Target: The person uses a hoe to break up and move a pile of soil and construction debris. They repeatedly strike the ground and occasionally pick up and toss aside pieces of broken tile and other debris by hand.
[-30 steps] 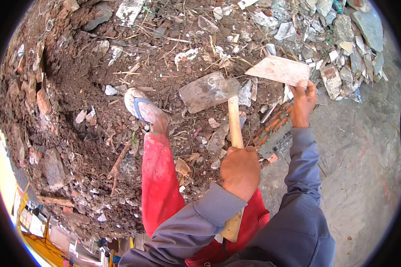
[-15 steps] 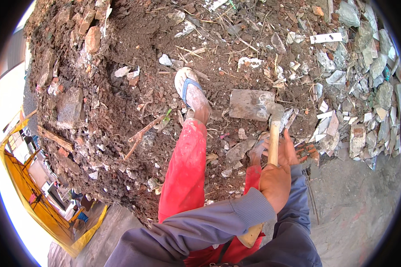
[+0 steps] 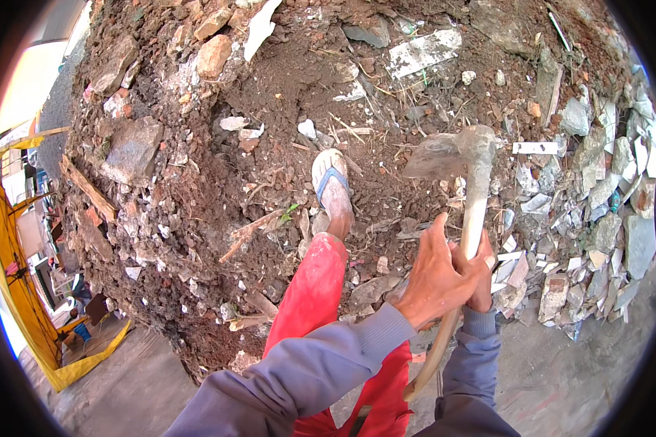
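Observation:
A hoe (image 3: 472, 211) with a pale wooden handle stands ahead of me, its head raised and dirt-caked. The broad metal blade (image 3: 436, 156) points left over the soil. My right hand (image 3: 482, 280) is closed round the middle of the handle, partly hidden behind my other hand. My left hand (image 3: 434, 275) lies against the handle from the left side, one digit stretched upward and the others reaching across the wood; its grip is loose. Below both hands the curved lower end of the handle runs down beside my red trouser leg (image 3: 310, 291).
My sandalled foot (image 3: 333, 178) stands on a heap of brown soil and rubble (image 3: 270, 109). Broken tiles and stone slabs (image 3: 590, 240) lie at the right. Grey paving (image 3: 561, 371) runs along the near right. At far left stands a yellow-edged frame (image 3: 36, 349).
The hoe's head has risen and tilted, its blade now seen more edge-on. My right hand has closed on the handle; my left hand has moved up and loosened. The view has shifted.

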### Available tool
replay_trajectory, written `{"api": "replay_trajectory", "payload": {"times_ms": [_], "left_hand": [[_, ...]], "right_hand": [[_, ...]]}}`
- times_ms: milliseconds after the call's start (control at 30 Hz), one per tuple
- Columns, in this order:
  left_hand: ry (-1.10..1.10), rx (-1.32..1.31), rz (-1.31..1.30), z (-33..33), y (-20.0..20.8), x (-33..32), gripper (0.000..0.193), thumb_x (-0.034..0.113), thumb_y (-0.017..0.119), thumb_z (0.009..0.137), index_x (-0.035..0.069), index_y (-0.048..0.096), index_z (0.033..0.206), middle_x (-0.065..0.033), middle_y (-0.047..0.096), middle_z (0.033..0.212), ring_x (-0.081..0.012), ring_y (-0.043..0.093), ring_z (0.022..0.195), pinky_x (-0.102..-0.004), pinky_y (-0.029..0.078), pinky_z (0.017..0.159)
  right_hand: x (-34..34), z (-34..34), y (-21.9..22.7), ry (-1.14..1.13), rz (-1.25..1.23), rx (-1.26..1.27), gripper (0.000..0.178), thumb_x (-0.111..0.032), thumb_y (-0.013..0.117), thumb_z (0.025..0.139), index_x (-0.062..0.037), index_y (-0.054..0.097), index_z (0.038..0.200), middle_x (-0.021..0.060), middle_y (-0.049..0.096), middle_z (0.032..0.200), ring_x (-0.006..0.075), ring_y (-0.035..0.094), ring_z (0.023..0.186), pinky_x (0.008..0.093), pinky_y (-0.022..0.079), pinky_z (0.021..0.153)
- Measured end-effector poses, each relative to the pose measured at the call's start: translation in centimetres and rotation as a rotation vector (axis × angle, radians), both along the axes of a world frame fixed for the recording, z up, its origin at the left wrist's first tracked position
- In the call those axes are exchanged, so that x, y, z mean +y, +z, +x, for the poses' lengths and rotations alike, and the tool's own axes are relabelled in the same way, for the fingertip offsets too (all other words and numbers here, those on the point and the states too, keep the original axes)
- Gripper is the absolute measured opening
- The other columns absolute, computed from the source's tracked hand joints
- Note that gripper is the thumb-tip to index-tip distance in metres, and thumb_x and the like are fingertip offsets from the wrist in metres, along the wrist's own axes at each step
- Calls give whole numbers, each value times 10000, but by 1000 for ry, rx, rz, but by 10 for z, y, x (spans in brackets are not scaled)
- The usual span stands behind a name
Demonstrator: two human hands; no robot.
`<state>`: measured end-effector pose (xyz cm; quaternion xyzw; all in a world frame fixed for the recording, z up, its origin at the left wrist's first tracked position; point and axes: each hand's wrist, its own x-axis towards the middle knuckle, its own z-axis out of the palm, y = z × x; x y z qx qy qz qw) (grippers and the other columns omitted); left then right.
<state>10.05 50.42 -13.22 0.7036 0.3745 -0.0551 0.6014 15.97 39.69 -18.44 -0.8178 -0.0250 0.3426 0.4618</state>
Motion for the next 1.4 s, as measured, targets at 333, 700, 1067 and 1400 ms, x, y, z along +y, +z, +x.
{"api": "replay_trajectory", "payload": {"times_ms": [333,700,1067,1400], "left_hand": [[741,198,-509,24,-40,8,193,160,732,840,51,597,924,-4,612,742,-89,561,620,-261,459,553],[418,-644,-48,192,83,229,346,172,666,932,-19,472,1145,-104,628,995,-174,683,851,-278,585,762],[132,-26,481,373,-11,363,337,138,622,908,-138,502,1060,-145,628,769,-177,641,571,-286,560,472],[109,299,490,220,-72,219,458,159,668,846,-73,453,1176,-313,632,1052,-410,673,959,-462,549,865]], "right_hand": [[-165,-221,54,117,-509,-176,265,-162,751,702,-14,540,766,232,600,629,447,621,598,513,488,571],[134,-12,-35,-175,-106,-702,208,-79,712,606,-66,558,745,144,587,647,378,592,573,480,484,538],[316,199,21,62,-258,-197,336,-192,693,768,25,633,1017,256,700,888,404,702,856,461,563,782],[170,38,-7,162,-434,-87,319,-222,709,751,-12,621,975,247,697,813,421,698,785,500,564,740]]}}
